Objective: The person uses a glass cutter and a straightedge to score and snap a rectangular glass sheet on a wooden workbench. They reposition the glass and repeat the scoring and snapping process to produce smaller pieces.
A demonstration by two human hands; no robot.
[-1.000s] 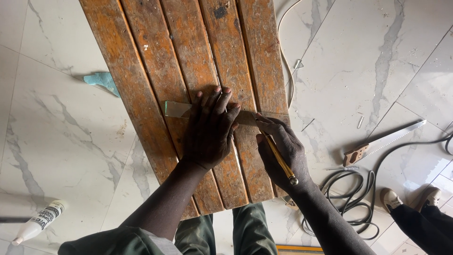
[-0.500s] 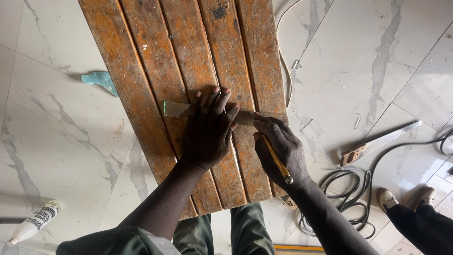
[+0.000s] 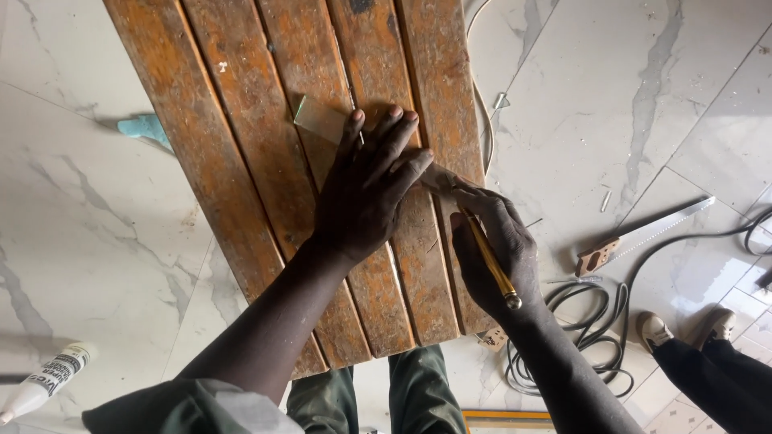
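Two hands worked on the slatted wooden bench (image 3: 241, 161). Your left hand (image 3: 366, 193) lay open and flat, pressing the small glass strip (image 3: 320, 119) to the slats. Your right hand (image 3: 490, 257) was closed around the brass-handled cutter (image 3: 489, 259), tip at the strip's right end. The strip looked whole, so the cut seemed barely begun. Its long axis ran left to right across the slats, tilted slightly down to the right

Orange-brown slats over white marble

The slatted wooden surface (image 3: 241, 161) is worn orange-brown with dark streaks; the floor (image 3: 80, 241) is white with grey veining. The slim tool (image 3: 490, 261) is brass-yellow, the cable (image 3: 595, 321) black, the scrap (image 3: 145, 128) teal.
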